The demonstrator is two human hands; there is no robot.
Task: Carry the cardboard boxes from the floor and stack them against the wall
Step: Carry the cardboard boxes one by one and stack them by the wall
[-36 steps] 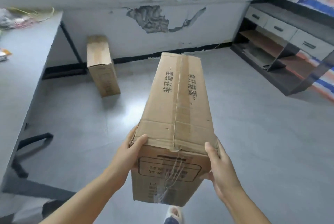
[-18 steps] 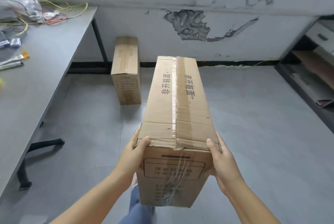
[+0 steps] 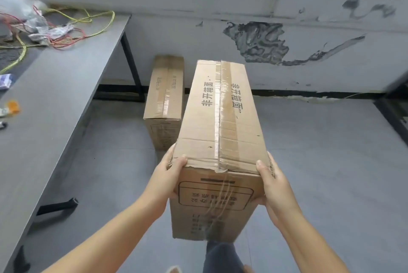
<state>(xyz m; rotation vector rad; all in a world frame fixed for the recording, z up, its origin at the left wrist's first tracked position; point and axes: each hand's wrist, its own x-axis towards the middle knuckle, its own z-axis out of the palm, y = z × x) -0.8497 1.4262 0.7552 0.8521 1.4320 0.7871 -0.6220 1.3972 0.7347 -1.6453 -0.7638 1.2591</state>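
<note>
I hold one box (image 3: 220,122) up off the floor (image 3: 320,162), long way pointing ahead at the wall (image 3: 198,36). My left hand (image 3: 164,176) grips its near left corner, thumb hooked over the top edge, fingers hidden round the side. My right hand (image 3: 273,184) clamps the near right corner the same way, thumb on top, the rest behind or under the cardboard. The top flaps are taped down the middle, print either side of the seam, and loose tape strands hang over the near end face. A second box (image 3: 165,98) sits on the floor ahead and left, its far end seemingly against the wall, just beside the table (image 3: 55,100) leg. The table runs along my left, with wires (image 3: 66,30) and a plastic bag (image 3: 17,3) at its far end. My leg (image 3: 220,257) shows under the held box.
</note>
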